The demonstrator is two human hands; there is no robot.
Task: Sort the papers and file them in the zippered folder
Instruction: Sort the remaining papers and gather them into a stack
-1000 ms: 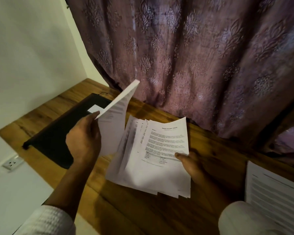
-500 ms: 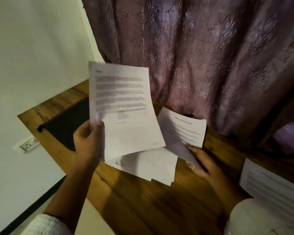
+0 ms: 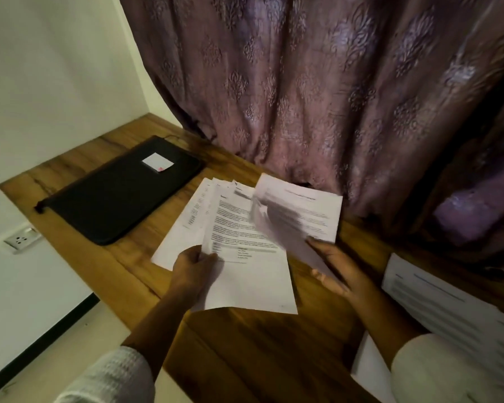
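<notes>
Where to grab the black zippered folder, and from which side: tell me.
Probably take the folder by its near rounded corner, coming from the person's side: it lies flat and closed on the table, that corner bare and closest to the left hand.

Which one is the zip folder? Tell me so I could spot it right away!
Find the wooden desk under the purple curtain. At its far left corner, near the white wall, the zippered folder lies flat. It is the only black thing there, with a small white label on top, unlike the white papers beside it.
</notes>
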